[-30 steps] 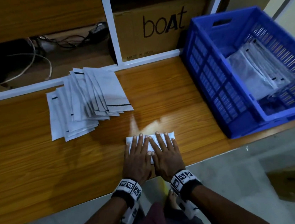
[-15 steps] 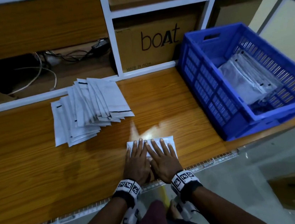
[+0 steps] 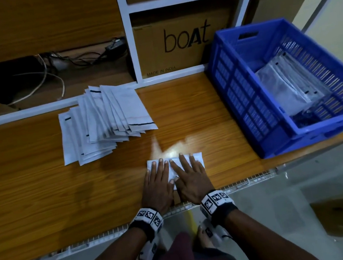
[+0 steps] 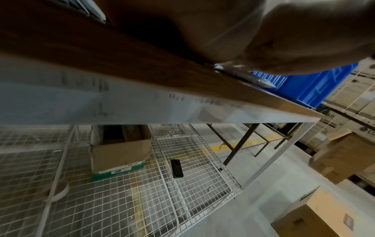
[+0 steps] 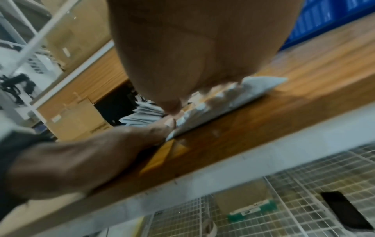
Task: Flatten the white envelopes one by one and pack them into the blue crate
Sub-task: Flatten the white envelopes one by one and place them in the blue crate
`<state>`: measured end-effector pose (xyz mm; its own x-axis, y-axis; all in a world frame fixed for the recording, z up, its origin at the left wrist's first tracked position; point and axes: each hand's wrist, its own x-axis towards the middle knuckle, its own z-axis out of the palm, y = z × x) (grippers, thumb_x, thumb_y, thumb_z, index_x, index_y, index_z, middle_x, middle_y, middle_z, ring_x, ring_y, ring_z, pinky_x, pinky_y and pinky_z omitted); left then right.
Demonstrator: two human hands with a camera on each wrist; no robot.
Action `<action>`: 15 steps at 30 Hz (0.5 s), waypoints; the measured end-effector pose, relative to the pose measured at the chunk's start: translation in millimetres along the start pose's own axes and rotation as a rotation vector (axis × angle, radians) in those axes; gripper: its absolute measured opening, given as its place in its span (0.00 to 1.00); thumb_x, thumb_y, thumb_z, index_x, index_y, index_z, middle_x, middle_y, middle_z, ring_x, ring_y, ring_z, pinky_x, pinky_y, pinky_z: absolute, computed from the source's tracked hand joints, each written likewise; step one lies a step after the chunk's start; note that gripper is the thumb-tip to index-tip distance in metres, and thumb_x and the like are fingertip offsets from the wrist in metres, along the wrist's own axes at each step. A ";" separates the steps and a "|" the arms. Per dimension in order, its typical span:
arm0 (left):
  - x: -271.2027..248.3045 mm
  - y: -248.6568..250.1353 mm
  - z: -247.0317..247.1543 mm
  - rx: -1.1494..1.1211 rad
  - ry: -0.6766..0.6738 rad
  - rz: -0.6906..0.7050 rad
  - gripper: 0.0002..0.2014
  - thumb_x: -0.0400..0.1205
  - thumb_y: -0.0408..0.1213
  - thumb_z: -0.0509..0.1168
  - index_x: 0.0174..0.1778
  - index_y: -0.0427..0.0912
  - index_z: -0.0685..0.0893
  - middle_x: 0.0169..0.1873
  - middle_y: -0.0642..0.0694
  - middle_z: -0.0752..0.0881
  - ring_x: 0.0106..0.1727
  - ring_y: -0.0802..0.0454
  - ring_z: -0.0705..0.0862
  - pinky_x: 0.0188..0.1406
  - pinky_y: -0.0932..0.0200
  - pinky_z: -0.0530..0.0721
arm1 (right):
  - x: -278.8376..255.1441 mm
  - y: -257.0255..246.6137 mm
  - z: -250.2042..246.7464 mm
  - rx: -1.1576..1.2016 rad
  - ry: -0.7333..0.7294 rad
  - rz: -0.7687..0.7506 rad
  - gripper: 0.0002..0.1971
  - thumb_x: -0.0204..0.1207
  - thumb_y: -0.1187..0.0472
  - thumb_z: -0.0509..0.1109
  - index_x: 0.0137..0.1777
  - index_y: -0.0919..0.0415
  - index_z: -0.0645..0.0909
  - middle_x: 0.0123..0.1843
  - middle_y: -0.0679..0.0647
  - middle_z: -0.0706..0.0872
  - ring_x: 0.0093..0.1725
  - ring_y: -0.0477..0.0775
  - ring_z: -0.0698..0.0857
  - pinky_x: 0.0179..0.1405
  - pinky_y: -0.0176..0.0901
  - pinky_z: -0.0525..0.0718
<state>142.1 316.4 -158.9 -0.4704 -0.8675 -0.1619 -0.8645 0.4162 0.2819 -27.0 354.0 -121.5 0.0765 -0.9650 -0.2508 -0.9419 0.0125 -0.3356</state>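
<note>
Envelope (image 3: 198,159) low in the frame's centre lies under my left hand (image 3: 157,185) and right hand (image 3: 191,179), fingers straight and spread, pressing air out before it joins others in the blue crate (image 3: 250,107) at right.

I see a wood-grain table top (image 3: 42,178) with a glossy sheen that throws back a bright glare. The white envelope (image 3: 198,159) looks like smooth, crinkly plastic film. The blue crate (image 3: 249,103) on the right is moulded plastic with slotted walls. The far box (image 3: 177,42) is matt brown cardboard.
</note>
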 end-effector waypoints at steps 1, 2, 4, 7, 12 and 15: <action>-0.3 -0.4 -0.4 0.001 0.004 0.007 0.31 0.92 0.52 0.41 0.91 0.49 0.44 0.90 0.50 0.41 0.90 0.50 0.36 0.90 0.42 0.45 | -0.9 0.2 0.0 -0.004 0.023 0.008 0.30 0.89 0.42 0.43 0.88 0.36 0.38 0.89 0.46 0.32 0.86 0.60 0.28 0.84 0.61 0.32; -1.0 -0.7 -0.9 0.008 0.008 0.018 0.31 0.91 0.52 0.41 0.92 0.50 0.44 0.90 0.49 0.41 0.90 0.49 0.36 0.89 0.42 0.44 | -2.5 0.9 1.7 -0.014 0.042 0.011 0.29 0.89 0.42 0.43 0.87 0.35 0.37 0.89 0.46 0.31 0.86 0.60 0.27 0.84 0.61 0.31; -2.1 -1.0 -0.6 0.022 0.025 0.044 0.31 0.91 0.52 0.42 0.92 0.51 0.45 0.90 0.48 0.42 0.90 0.48 0.36 0.89 0.41 0.44 | -4.6 3.3 8.2 -0.030 0.077 0.005 0.29 0.90 0.42 0.44 0.87 0.35 0.38 0.89 0.46 0.33 0.86 0.59 0.29 0.85 0.62 0.32; -2.4 -0.9 -0.2 0.031 0.016 0.042 0.31 0.91 0.51 0.43 0.92 0.50 0.48 0.91 0.47 0.43 0.90 0.47 0.37 0.89 0.41 0.44 | -3.8 2.9 12.5 -0.057 0.089 0.014 0.29 0.90 0.43 0.44 0.88 0.38 0.41 0.90 0.48 0.36 0.87 0.59 0.32 0.85 0.62 0.34; -1.2 6.5 -2.7 0.005 0.005 0.016 0.31 0.91 0.51 0.42 0.92 0.49 0.47 0.91 0.47 0.43 0.90 0.48 0.37 0.89 0.43 0.43 | -1.5 1.1 13.1 -0.077 0.095 0.023 0.29 0.90 0.43 0.42 0.89 0.41 0.44 0.91 0.49 0.39 0.88 0.60 0.36 0.85 0.62 0.37; -1.4 7.1 -6.2 -0.004 0.007 0.009 0.31 0.91 0.51 0.43 0.92 0.48 0.48 0.91 0.47 0.43 0.90 0.48 0.37 0.88 0.44 0.42 | -0.4 1.7 13.9 -0.074 0.074 0.024 0.29 0.89 0.43 0.42 0.89 0.42 0.45 0.91 0.50 0.41 0.88 0.61 0.38 0.85 0.61 0.37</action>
<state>137.7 318.9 -150.8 -0.4769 -0.8657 -0.1523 -0.8595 0.4231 0.2868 -24.1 358.0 -134.6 0.0321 -0.9815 -0.1888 -0.9651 0.0187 -0.2614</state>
